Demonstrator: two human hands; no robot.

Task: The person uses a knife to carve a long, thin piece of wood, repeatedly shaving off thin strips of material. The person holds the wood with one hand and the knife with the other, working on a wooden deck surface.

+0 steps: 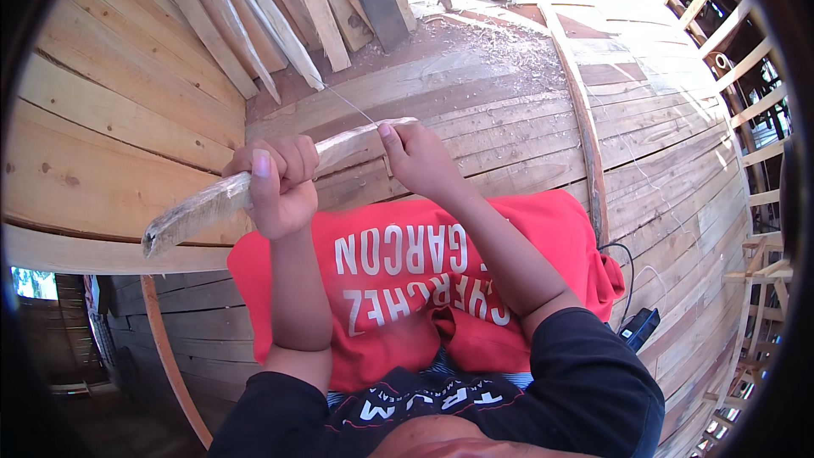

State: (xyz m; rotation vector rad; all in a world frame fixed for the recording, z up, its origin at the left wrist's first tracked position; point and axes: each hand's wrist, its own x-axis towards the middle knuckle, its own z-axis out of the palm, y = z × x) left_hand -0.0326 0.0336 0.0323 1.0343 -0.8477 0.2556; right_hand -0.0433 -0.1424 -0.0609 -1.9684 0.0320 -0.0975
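A long, slightly curved piece of pale, rough wood is held up at a slant before me, its thick end at the lower left. My left hand is closed around its middle, thumb on top. My right hand is closed in a pinch at the thin far end, touching the wood. From the right thumb a thin, pale string runs up and left toward the leaning boards; whether it is cord or wire I cannot tell. A red cloth with white lettering covers my lap beneath both arms.
Several boards and split sticks lean at the back left beside a plank wall. Wood shavings litter the plank floor. A narrow batten crosses it on the right. A black device with a cable lies right of me.
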